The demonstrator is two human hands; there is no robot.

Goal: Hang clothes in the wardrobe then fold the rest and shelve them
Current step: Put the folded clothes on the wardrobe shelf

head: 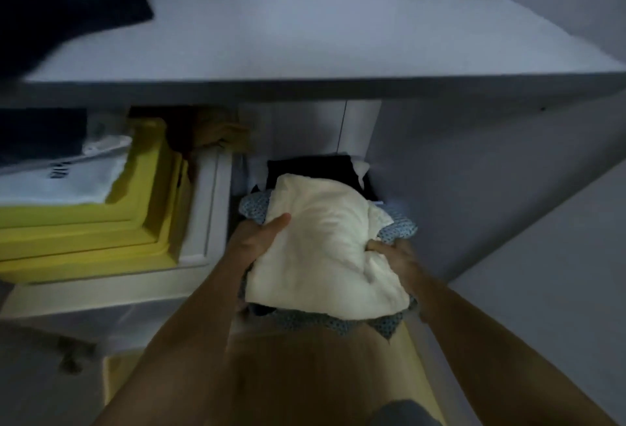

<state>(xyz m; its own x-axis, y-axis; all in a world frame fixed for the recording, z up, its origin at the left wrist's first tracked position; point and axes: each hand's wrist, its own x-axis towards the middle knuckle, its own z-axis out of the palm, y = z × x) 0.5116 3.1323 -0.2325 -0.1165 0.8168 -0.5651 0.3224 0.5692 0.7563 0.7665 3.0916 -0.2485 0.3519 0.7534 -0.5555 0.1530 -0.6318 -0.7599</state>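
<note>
A stack of folded clothes sits between my two hands in the lower wardrobe compartment. Its top piece is a cream folded garment (321,242); under it lies a blue patterned garment (398,231). My left hand (257,242) grips the stack's left side with the thumb on top of the cream cloth. On the right side, my right hand (393,254) grips the stack with its fingers curled into the cloth. Behind the stack lies a dark folded garment (310,168).
A white shelf board (305,36) spans above the compartment. To the left an open white drawer (206,209) holds yellow folded cloth (142,209) and a white garment (67,181). A dark garment (61,2) lies on the shelf's left end. The wardrobe's grey side wall (508,188) stands close on the right.
</note>
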